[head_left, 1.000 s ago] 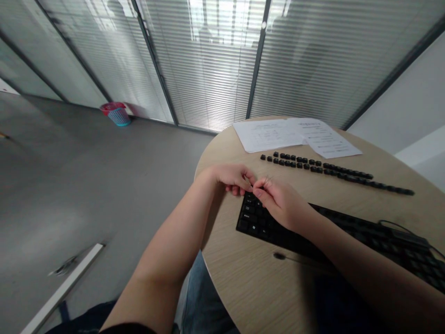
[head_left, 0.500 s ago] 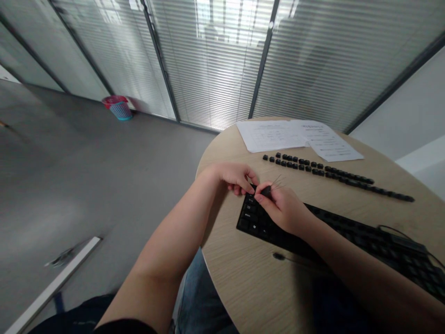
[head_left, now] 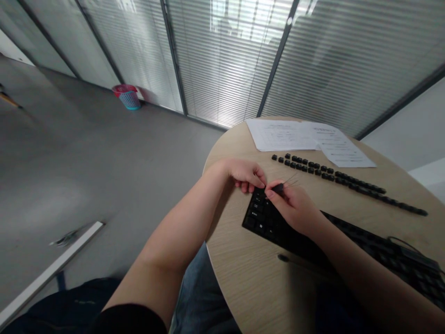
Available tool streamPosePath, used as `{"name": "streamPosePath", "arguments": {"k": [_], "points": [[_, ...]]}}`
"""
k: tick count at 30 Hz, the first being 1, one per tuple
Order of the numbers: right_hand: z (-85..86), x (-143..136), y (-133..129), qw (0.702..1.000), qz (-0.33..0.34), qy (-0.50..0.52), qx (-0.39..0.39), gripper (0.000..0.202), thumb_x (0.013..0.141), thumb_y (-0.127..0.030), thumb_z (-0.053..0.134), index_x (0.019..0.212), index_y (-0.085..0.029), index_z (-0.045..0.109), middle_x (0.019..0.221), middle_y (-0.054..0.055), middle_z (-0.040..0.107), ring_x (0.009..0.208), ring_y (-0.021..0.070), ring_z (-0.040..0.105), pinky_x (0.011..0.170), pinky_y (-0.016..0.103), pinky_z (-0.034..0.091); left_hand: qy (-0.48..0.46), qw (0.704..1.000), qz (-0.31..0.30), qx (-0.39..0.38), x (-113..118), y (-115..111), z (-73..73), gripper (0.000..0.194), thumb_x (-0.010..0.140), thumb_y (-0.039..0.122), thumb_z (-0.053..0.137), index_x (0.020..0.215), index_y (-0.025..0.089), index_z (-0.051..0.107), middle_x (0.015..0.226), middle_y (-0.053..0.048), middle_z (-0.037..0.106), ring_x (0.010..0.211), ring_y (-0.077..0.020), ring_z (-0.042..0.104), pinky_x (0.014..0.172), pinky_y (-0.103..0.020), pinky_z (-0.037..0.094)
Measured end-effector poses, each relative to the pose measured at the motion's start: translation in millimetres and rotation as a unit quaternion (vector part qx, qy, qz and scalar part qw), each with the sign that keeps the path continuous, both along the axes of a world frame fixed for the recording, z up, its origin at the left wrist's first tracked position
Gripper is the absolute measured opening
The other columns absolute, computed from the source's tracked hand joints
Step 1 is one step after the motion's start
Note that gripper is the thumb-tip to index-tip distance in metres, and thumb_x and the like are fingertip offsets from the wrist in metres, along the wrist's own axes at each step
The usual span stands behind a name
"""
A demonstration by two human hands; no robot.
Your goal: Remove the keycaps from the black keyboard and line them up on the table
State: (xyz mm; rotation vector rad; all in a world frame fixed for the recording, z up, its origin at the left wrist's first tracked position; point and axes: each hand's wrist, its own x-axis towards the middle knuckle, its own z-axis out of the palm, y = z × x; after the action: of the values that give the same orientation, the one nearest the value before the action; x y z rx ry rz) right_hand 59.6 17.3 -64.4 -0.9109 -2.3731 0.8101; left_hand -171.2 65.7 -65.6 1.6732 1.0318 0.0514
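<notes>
A black keyboard [head_left: 259, 217] lies on the round wooden table, its far left corner under my fingertips. My left hand [head_left: 246, 175] is at that corner, fingers curled, thumb and index finger closed together; anything between them is too small to make out. Right beside it, my right hand [head_left: 294, 204] grips the black handle of a keycap puller [head_left: 278, 188], whose thin wires point up and to the right, away from the keys. The fingertips of both hands nearly meet. My right hand and forearm hide much of the keyboard's middle.
Loose black keycaps [head_left: 327, 176] stand in two long rows behind the keyboard. Printed sheets [head_left: 288, 135] lie at the table's [head_left: 232, 269] far edge. A small dark oval object [head_left: 282, 258] rests in front of the keyboard. On the floor is a wastebasket [head_left: 129, 99].
The view has shifted slightly, moving the table and hands a little right in the picture. Both hands keep much the same grip at the keyboard's corner.
</notes>
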Motion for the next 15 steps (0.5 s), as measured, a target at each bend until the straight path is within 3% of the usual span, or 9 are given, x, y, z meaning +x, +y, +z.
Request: {"name": "streamPosePath", "arguments": {"k": [9,15], "points": [[-0.8,0.8,4.8,0.998,-0.02,0.001,-0.066,0.026,0.101,-0.043,0.053,0.098,-0.022,0.067,0.087,0.006,0.077,0.083,0.0251,0.072,0.076,0.035,0.054,0.0,1.0,-0.005,0.001,1.6,1.5,-2.7,0.032,0.087,0.042,0.068,0.111,0.022,0.072,0.078,-0.001,0.072,0.066,-0.0137,0.069,0.047,-0.016,0.044],[1.6,0.3,1.9,0.999,-0.012,-0.009,-0.045,0.023,0.101,-0.04,0.055,0.098,-0.021,0.068,0.085,0.005,0.077,0.08,0.0245,0.072,0.074,0.035,0.054,0.004,1.0,-0.004,0.0,3.0,0.5,0.0,0.027,0.09,0.039,0.065,0.108,0.021,0.072,0.074,0.0,0.07,0.062,-0.0129,0.067,0.047,-0.017,0.044]]}}
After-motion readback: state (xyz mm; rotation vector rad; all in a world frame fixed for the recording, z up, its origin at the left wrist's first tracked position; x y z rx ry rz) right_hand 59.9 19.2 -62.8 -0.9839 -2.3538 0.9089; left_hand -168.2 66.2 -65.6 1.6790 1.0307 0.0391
